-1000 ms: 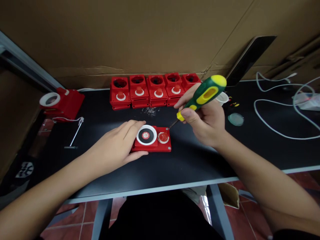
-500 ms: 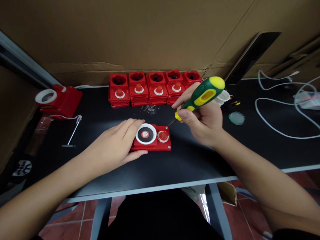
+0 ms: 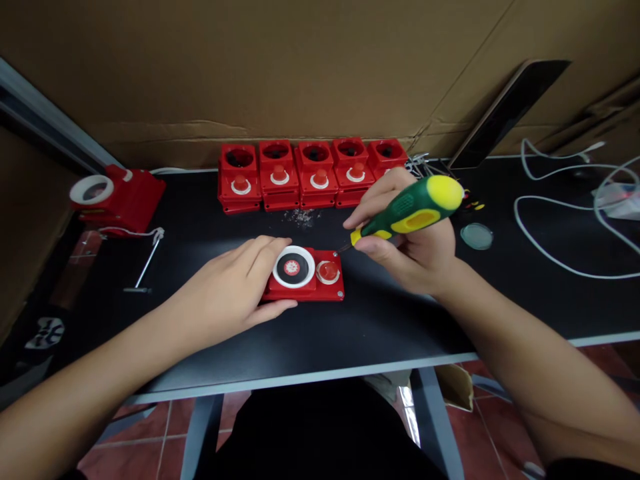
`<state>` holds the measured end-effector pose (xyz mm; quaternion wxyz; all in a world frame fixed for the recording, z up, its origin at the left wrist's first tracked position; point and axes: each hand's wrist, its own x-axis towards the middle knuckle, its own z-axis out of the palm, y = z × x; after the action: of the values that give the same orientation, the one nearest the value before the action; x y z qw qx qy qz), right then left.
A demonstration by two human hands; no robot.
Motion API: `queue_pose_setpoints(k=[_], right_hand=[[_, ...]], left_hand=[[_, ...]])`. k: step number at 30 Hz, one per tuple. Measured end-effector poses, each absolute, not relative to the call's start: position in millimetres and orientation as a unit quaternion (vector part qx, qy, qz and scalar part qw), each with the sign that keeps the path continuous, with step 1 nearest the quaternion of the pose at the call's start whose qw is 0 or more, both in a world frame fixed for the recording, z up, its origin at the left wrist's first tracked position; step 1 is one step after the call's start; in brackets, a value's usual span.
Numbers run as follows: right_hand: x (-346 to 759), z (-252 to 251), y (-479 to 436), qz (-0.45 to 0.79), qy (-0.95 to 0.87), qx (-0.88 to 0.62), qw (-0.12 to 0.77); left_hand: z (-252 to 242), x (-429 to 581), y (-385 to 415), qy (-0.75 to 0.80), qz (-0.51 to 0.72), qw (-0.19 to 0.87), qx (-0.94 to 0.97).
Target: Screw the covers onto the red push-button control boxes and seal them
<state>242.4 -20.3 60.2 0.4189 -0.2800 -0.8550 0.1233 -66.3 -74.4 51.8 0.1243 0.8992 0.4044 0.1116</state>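
A red plastic box (image 3: 320, 291) with a white ring, a dark round disc and a round red button lies flat on the black table. My left hand (image 3: 240, 280) is closed around its left end, thumb along the near side and fingers over the far side. In my right hand (image 3: 423, 257) is a green and yellow screwdriver (image 3: 413, 212), tilted, its handle rising to the right. Its tip is at the screw (image 3: 335, 254) in the box's far right corner; contact is too small to make out. A second screw (image 3: 341, 294) shows in the near right corner.
Several red boxes (image 3: 319, 193) stand in a row against the cardboard wall (image 3: 300, 80), with pale crumbs (image 3: 301, 217) before them. Another red box (image 3: 127, 200) and a T-shaped metal tool (image 3: 147, 268) are at left. At right are a clear disc (image 3: 477, 236) and a white cable (image 3: 530, 250).
The screwdriver's handle has swung lower and to the right, and my right hand has shifted slightly right with it. The tip stays by the same corner screw. My left hand keeps its hold.
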Motion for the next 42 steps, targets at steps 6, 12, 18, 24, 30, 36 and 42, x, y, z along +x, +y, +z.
queue_pose_setpoints(k=[6,12,18,24,30,36,42], right_hand=[[244,69,-27,0.124,-0.875,-0.269,0.384],[243,67,-20,0.116,-0.853,-0.288,0.419],[242,60,-15,0.121,-0.842,-0.252,0.462],[242,52,-9,0.121,-0.837,-0.222,0.485],[243,54,-10,0.13,-0.836,-0.233,0.479],[240,54,-11,0.152,-0.823,-0.271,0.475],[239,55,-14,0.184,-0.788,-0.342,0.477]], left_hand=[[53,-68,-74,0.384,0.119,0.104,0.91],[52,-67,-74,0.388,0.122,0.107,0.908],[52,-67,-74,0.386,0.115,0.095,0.911],[51,-68,-74,0.383,0.115,0.084,0.913],[51,-68,-74,0.38,0.128,0.104,0.91],[51,-68,-73,0.371,0.123,0.086,0.916],[50,-68,-73,0.374,0.127,0.08,0.915]])
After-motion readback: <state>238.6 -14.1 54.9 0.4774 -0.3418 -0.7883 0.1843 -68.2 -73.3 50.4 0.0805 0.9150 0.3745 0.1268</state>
